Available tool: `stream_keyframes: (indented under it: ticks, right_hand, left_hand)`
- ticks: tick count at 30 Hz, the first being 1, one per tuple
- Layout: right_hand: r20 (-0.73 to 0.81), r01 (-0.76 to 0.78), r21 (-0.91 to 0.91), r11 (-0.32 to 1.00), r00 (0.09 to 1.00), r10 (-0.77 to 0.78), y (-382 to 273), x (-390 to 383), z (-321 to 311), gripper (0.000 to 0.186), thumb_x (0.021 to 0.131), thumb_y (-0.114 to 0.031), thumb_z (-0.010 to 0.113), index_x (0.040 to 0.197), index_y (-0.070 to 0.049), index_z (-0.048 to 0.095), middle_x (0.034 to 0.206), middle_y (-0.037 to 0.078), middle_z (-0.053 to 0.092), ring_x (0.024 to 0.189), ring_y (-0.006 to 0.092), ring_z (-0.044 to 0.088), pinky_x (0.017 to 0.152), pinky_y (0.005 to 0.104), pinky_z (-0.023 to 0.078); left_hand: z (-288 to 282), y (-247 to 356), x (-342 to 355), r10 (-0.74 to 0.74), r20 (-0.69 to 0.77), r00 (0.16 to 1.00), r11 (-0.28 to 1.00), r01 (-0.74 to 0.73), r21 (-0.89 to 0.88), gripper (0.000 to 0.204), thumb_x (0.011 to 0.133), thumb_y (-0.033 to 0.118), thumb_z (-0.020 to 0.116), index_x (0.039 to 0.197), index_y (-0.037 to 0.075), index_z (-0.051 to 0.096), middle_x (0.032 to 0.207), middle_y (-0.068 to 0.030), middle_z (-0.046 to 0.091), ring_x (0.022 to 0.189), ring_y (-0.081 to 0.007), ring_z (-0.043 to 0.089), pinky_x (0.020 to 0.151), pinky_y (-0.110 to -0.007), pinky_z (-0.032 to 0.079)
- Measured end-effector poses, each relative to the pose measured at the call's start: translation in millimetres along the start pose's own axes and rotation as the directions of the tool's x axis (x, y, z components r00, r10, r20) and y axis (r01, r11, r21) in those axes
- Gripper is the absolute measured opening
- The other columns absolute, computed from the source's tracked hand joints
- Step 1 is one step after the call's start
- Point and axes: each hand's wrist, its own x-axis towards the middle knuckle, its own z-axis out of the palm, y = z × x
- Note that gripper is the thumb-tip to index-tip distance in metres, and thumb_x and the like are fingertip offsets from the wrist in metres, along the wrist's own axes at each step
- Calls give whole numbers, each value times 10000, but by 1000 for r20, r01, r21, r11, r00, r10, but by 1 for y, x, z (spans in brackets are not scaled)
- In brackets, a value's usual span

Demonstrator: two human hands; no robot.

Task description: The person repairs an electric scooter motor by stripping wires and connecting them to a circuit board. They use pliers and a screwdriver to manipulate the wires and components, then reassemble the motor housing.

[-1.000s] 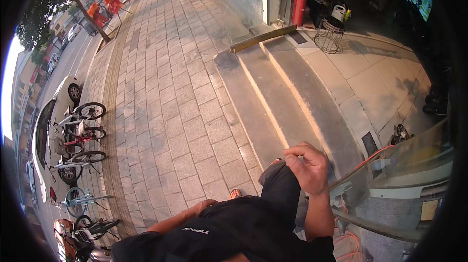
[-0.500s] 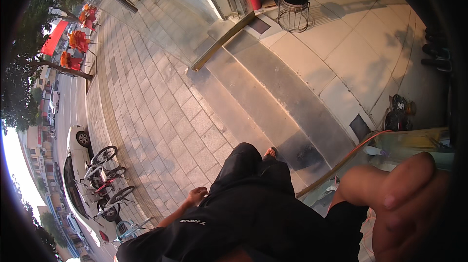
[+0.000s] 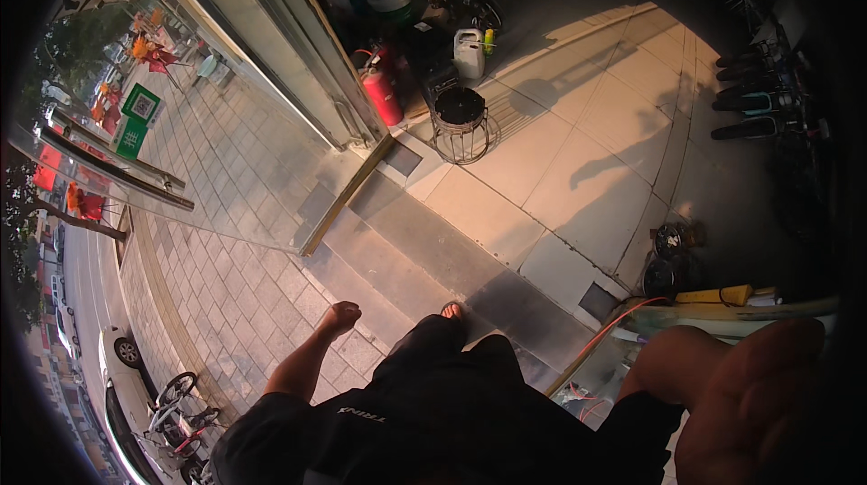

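My left hand [image 3: 341, 315] hangs out ahead of my body over the paving beside the steps, its fingers curled closed. Nothing shows sticking out of it, and it touches nothing. My right arm [image 3: 677, 363] is bent and raised close at the lower right; its hand lies outside the picture. One sandalled foot [image 3: 452, 312] shows on the grey steps [image 3: 424, 255] below my dark clothes.
A glass door [image 3: 226, 124] stands at the left. Beyond the steps are a red fire extinguisher [image 3: 383, 98], a black-topped wire stool [image 3: 460, 110] and a white jug [image 3: 469, 53]. Bicycles [image 3: 754, 106] line the right. An orange cord [image 3: 610, 327] runs along a glass case.
The view has turned toward the doorway; stool and extinguisher now sit lower and further left. My left arm has swung forward, away from my body. My right arm stays raised.
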Motion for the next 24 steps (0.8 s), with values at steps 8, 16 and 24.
stream_keyframes:
  ticks: [8, 16, 24]
  right_hand:
    - [-44, -13, -255, 967, 999, 1, 75, 81, -43, 135, 1071, -219, 560, 1098, -88, 544, 854, 57, 571, 692, 184, 597, 637, 328, 572]
    - [77, -42, -209, 977, 995, 60, 255, 97, -208, 390, 876, -338, 539, 1144, -79, 654, 896, 128, 519, 764, 233, 534, 683, 412, 502]
    - [226, 38, 132, 990, 972, -68, 430, 226, -229, 446, 950, -333, 572, 1322, -94, 515, 1027, 128, 569, 807, 244, 592, 702, 430, 535]
  left_hand:
    - [-54, 479, 134, 497, -150, 855, 743, -509, -435, 370, 1034, 291, 654, 1258, -1, 693, 1056, -75, 742, 885, -154, 712, 715, -305, 564]
    - [7, 597, 221, 746, -80, 661, 652, -750, -113, 176, 994, 190, 632, 1073, 67, 730, 1007, -101, 737, 891, -194, 716, 805, -352, 579]
    - [26, 498, 165, -84, 0, 996, 994, 83, -75, 231, 927, 134, 561, 709, 69, 599, 609, -69, 556, 528, -160, 521, 510, -398, 461]
